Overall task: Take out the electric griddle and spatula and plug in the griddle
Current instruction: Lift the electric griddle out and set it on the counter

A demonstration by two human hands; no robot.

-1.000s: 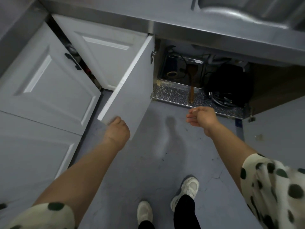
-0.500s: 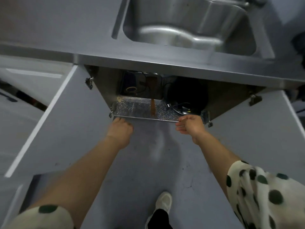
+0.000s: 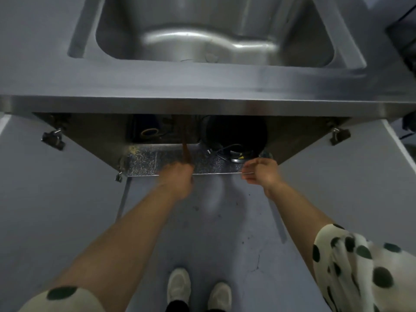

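Left hand [image 3: 177, 179] just slid over to the spatula [image 3: 185, 147] under the sink [image 3: 202, 73], grip too blurry to tell, right hand [image 3: 261, 172] loose and empty by the griddle [image 3: 236, 134], nothing out yet

Up top, a stainless steel sink [image 3: 171, 16] sunk into a steel surface [image 3: 202, 79] with a bright front edge. Below, an open cabinet [image 3: 94, 136], brown inside, with a speckled bottom panel [image 3: 144, 162]. Grey left door [image 3: 45, 188] and right door [image 3: 349, 176] swung wide, with left hinge [image 3: 54, 137] and right hinge [image 3: 338, 135] near the upper corners of the opening. At the cabinet's back left, a dark tray [image 3: 135, 129] holding a small ring [image 3: 149, 132]. Underfoot, grey floor [image 3: 202, 233] and white shoes [image 3: 179, 284], side by side.
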